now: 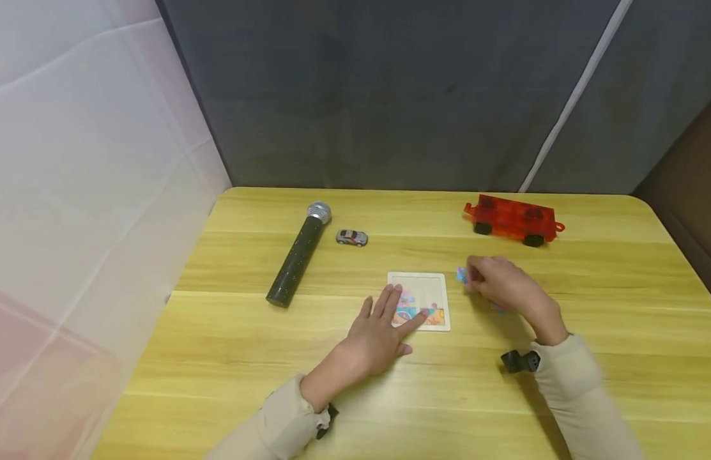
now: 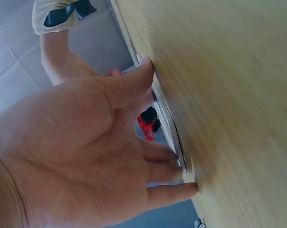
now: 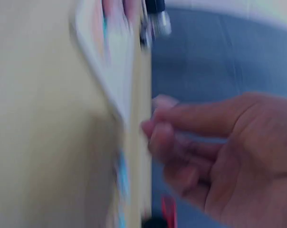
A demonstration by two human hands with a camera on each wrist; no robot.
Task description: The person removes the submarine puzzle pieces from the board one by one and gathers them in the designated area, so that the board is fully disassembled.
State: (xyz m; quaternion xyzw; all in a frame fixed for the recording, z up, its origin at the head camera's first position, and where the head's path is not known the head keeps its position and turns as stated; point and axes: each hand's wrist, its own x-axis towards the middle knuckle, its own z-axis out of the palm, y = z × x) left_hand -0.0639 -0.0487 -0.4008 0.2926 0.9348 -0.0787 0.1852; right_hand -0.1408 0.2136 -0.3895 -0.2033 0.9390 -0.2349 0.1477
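On the table lies a small white-framed puzzle board [image 1: 417,277], part filled with coloured pieces along its near side. My left hand [image 1: 378,335] rests on its left and near edges with fingers spread; the left wrist view shows the palm [image 2: 81,156] and straight fingers against the board's edge. Just right of the board, my right hand [image 1: 507,287] pinches a small blue-purple puzzle piece [image 1: 461,275] at its fingertips. The right wrist view is blurred; there the right hand [image 3: 229,152] hangs above the table, thumb and fingers together. Another puzzle piece [image 1: 497,308] lies partly hidden beneath it.
A dark microphone [image 1: 298,259] with a silver head lies at the left. Beside it stands a small toy car [image 1: 352,237]. A red toy wagon [image 1: 515,219] with black wheels is at the back right. A dark partition [image 1: 355,96] rises behind the table.
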